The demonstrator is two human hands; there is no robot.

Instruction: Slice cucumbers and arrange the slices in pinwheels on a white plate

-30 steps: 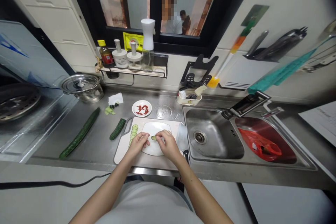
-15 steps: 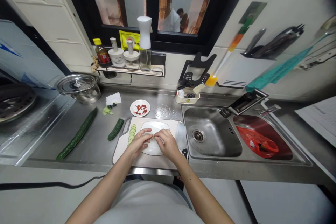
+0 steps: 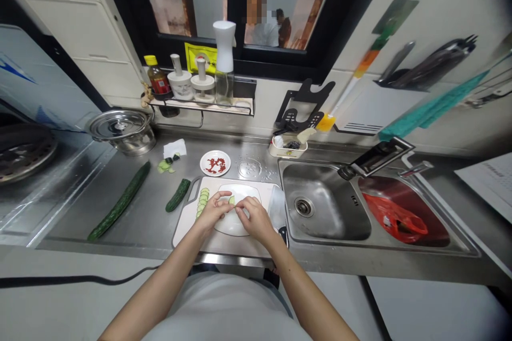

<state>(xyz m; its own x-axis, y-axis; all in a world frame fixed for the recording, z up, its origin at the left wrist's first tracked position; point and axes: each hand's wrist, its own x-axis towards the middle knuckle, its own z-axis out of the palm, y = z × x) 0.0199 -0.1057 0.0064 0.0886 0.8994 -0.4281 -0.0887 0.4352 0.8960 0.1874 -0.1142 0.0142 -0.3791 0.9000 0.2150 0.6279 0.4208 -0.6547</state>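
Green cucumber slice (image 3: pixel 231 200), over the white plate (image 3: pixel 245 191) toward its far edge: we see left hand (image 3: pixel 214 210) and right hand (image 3: pixel 253 216) pinching it — light, slippery, fragile, we judge; hold its rim.

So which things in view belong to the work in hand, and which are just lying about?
Likely belong: cucumber slice at the right hand, white plate, row of cucumber slices, cutting board, knife.

Likely just lying about: lidded pot, yellow-capped bottle, spray bottle, red plastic bag.
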